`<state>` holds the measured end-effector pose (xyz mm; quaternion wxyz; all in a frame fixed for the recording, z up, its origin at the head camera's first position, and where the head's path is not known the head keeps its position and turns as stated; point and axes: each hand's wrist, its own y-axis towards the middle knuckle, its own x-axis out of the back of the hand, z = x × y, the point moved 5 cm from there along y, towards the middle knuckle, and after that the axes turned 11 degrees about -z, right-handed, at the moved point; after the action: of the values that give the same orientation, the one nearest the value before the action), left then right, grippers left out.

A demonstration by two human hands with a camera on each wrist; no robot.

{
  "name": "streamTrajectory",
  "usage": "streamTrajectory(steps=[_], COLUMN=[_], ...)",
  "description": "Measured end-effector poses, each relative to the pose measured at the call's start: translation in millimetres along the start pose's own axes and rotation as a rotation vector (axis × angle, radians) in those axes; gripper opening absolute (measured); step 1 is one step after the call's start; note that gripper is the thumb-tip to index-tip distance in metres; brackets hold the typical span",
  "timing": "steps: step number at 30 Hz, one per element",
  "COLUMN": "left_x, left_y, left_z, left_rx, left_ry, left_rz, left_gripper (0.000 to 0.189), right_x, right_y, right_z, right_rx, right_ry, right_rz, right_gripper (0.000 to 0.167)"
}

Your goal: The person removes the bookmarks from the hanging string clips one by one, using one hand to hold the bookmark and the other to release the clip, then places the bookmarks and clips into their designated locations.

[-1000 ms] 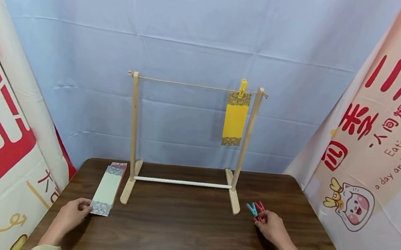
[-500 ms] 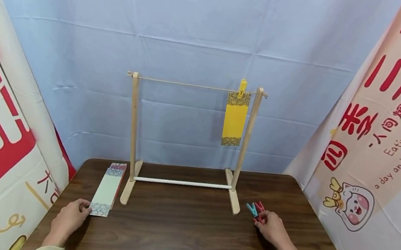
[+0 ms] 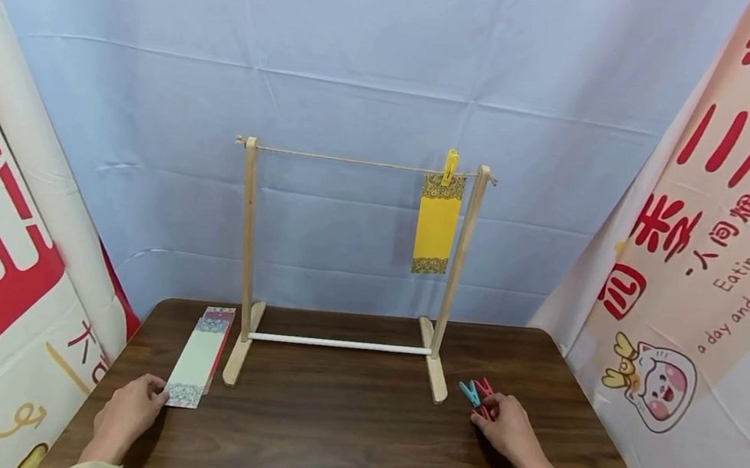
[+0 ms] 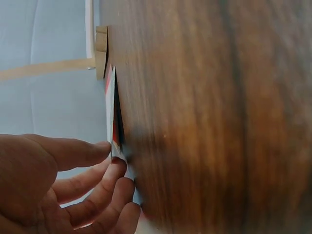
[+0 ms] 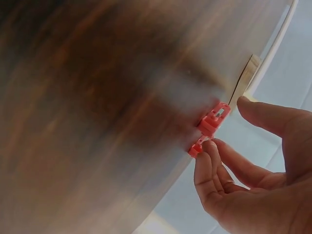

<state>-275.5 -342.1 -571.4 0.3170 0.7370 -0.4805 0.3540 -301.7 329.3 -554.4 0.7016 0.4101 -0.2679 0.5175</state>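
Note:
At the near end of a pale green card [image 3: 199,357] with patterned ends, my left hand [image 3: 131,408] pinches the corner. The left wrist view shows the thumb above this card's edge [image 4: 111,119] and the fingertips beneath, its near end lifted off the table. A red card [image 3: 220,314] lies partly under it. My right hand [image 3: 507,428] is at a small group of red clothespins [image 3: 485,386] and a light blue clothespin [image 3: 469,392]. In the right wrist view, fingertips touch a red clothespin [image 5: 196,147] while the thumb stands apart from it.
A wooden stand [image 3: 247,243] with a string [image 3: 349,159] across its top stands at the table's back. From the string's right end hangs a yellow card [image 3: 437,226], held by a yellow clothespin [image 3: 450,167]. The brown table [image 3: 332,430] reaches the blue cloth [image 3: 367,55].
The pale green card has slid slightly toward the near edge in my left hand's pinch, showing more of the red card below. My right hand stays at the clothespins. The head view shifts slightly.

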Motion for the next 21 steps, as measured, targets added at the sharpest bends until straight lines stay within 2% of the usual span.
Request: streamTrajectory(steps=[8,16,21], left_x=[-2.4,-2.7,0.3], left_y=[2.1,3.1,4.0], left_z=[4.0,4.1,2.1], left_rx=[-0.018,-0.039,-0.046], left_ry=[0.023,0.054,0.069], left_rz=[-0.006,-0.024,-0.055], left_gripper=[0.029,0.026,0.026], right_x=[6,15,25], right_y=[4.7,7.6,12.1], right_z=[3,14,25], right_rx=[0.009,0.01,0.048], right_ry=[0.02,0.034,0.055], right_rz=[-0.07,-0.075,-0.103], right_gripper=[0.042,0.045,0.042])
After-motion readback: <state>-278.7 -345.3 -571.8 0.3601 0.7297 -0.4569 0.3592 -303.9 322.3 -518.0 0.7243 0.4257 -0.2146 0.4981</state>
